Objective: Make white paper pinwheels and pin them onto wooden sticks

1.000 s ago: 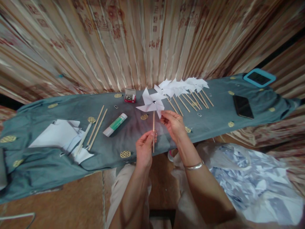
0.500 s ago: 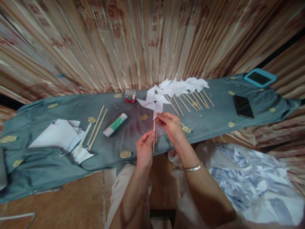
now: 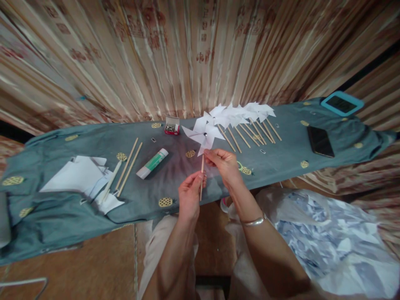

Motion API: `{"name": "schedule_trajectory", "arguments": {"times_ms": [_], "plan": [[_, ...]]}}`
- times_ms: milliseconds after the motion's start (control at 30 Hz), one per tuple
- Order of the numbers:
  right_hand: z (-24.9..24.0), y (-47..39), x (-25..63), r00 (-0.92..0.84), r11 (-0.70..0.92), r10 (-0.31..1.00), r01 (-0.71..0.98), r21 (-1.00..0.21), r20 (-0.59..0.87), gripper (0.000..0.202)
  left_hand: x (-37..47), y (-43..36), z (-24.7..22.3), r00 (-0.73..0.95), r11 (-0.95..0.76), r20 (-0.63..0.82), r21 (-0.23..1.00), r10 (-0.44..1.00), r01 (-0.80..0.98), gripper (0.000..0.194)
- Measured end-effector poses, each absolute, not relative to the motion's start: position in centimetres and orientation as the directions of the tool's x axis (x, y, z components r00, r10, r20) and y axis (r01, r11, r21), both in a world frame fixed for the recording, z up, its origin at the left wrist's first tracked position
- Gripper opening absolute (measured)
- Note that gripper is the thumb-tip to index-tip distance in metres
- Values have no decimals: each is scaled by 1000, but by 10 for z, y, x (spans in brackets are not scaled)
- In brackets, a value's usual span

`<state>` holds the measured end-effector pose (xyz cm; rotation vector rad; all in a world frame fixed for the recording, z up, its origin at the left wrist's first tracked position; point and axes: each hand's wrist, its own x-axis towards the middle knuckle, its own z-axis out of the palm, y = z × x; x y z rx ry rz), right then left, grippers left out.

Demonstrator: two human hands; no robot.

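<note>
A white paper pinwheel (image 3: 199, 138) with a silver pin at its centre is held up over the near middle of the table. My left hand (image 3: 190, 189) is closed around the lower part of its wooden stick (image 3: 202, 163). Higher up, the thumb and fingers of my right hand (image 3: 223, 161) pinch at the stick's upper part, just under the lowest blade; whether they also touch the paper I cannot tell. Behind it, several finished pinwheels (image 3: 233, 114) lie in an overlapping row, sticks pointing toward me. A small red box of metal pins (image 3: 172, 126) stands open to the left.
Left of the hands are a glue stick (image 3: 152, 163), two loose wooden sticks (image 3: 130, 166), a white pen-like tool (image 3: 112, 179) and paper sheets (image 3: 73, 175). A phone (image 3: 320, 141) and a blue-framed tablet (image 3: 343, 103) lie right. A plastic bag of paper pieces (image 3: 331, 233) sits below.
The pinwheel's blades have turned slightly, the lowest tip shifting left. Both hands keep nearly the same hold, and the view has moved a little.
</note>
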<state>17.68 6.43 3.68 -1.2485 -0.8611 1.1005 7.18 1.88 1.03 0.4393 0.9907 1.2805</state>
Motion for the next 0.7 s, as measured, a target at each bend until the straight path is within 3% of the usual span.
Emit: {"name": "schedule_trajectory", "arguments": {"times_ms": [200,400,567,700], "plan": [[31,56,175,213,-56,976,-3,-998,-55,35,62,21,15,-58,281,-385,761,921,-584,35],[25,47,161,142,-71,987,-65,-995,-80,29,62,23,15,-35,271,-378,722,925,-637,38],[27,45,150,158,-101,980,-134,-986,-122,30,64,25,16,-9,255,-343,715,939,-651,34],[32,54,159,235,-90,965,-125,-988,-118,32,64,24,18,-20,286,-393,703,919,-650,39]]}}
